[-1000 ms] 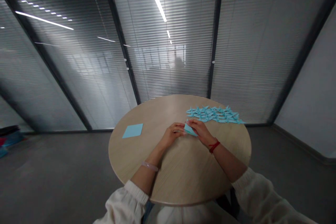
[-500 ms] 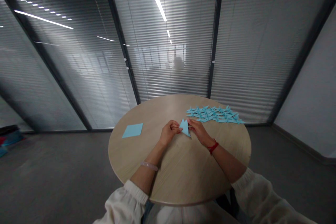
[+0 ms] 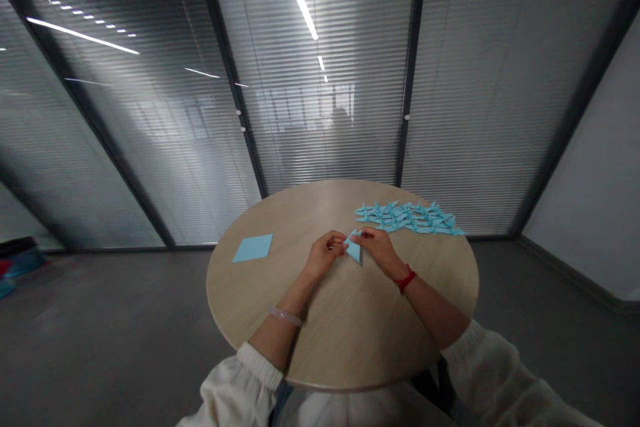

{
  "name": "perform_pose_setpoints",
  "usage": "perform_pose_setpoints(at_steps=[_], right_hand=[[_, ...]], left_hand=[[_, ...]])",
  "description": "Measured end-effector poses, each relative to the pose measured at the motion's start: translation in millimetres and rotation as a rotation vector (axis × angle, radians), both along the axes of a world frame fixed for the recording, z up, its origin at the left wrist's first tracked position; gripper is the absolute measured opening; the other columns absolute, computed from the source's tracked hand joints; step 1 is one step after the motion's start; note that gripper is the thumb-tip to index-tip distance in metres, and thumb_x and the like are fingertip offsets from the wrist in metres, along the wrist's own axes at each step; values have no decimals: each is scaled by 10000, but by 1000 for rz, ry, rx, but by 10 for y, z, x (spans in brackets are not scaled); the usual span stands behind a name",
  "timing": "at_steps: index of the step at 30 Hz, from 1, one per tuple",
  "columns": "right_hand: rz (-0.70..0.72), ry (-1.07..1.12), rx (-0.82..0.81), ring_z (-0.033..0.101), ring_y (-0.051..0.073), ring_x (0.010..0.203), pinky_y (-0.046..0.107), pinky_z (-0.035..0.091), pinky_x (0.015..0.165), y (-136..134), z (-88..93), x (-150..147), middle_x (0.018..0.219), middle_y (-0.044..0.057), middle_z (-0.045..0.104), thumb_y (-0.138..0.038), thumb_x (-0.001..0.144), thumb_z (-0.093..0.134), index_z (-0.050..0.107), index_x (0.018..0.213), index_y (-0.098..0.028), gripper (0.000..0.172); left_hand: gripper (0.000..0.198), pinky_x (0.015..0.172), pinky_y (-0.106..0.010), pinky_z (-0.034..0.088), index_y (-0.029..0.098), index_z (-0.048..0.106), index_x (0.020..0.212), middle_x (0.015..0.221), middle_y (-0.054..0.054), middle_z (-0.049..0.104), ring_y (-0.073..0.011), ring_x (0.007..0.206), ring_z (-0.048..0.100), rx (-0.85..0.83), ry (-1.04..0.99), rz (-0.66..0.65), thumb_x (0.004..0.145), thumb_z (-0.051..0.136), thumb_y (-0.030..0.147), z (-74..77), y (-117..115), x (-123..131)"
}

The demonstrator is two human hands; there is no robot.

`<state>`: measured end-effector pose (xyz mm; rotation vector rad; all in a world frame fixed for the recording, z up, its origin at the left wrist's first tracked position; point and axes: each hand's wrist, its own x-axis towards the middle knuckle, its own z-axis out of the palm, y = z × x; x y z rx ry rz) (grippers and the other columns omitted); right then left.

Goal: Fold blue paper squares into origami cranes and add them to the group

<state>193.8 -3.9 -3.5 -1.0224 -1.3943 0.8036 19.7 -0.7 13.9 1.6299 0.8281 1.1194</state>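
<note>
A small folded piece of light-blue origami paper (image 3: 354, 251) is held between both hands above the middle of the table. My left hand (image 3: 324, 253) pinches its left side between thumb and fingers. My right hand (image 3: 380, 248) has thumb and fingers closed on its upper right part and covers some of it. Just beyond my right hand, several folded blue paper cranes (image 3: 407, 217) lie in close rows. Off to the left of my left hand rests flat blue square paper (image 3: 253, 248); whether it is one sheet or a stack I cannot tell.
The round wooden table (image 3: 345, 340) has its near edge close to my body. Behind it stands a glass partition with blinds (image 3: 330, 160). A dark container (image 3: 20, 257) with blue and red parts is on the floor at far left.
My right hand's fingers have shifted left over the paper's top. Its two upper points, seen apart before, are now partly covered. My left hand stays almost in place.
</note>
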Motion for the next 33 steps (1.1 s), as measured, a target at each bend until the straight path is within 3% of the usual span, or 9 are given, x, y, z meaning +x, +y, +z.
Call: perform_pose_setpoints(at_steps=[4, 9, 22, 33], right_hand=[[-27, -3, 7, 491, 124, 551, 247, 365, 538, 10, -2, -2, 584, -31, 562, -477, 617, 733, 625, 625, -180, 315], [14, 10, -20, 510, 128, 558, 249, 371, 541, -33, 41, -25, 600, -25, 579, -458, 600, 751, 626, 644, -185, 303], [45, 80, 50, 635, 211, 774, 349, 487, 753, -119, 136, -47, 795, 52, 704, -488, 655, 720, 703, 740, -203, 298], [18, 43, 53, 638, 201, 743, 330, 499, 735, -48, 73, -24, 773, 48, 709, -506, 643, 727, 703, 732, -189, 329]], left_hand=[[347, 661, -250, 491, 144, 647, 860, 794, -46, 653, -141, 736, 599, 32, 29, -10, 638, 750, 389, 10, -31, 16], [317, 650, -244, 479, 147, 663, 826, 769, -41, 660, -140, 707, 591, 73, 61, 20, 668, 718, 416, 14, -35, 14], [279, 675, -249, 469, 145, 687, 845, 781, -54, 679, -151, 716, 605, 137, 86, 90, 694, 697, 380, 8, -16, -19], [300, 679, -259, 469, 149, 702, 866, 807, -64, 694, -159, 727, 618, 196, 114, 92, 712, 685, 405, -31, 23, -35]])
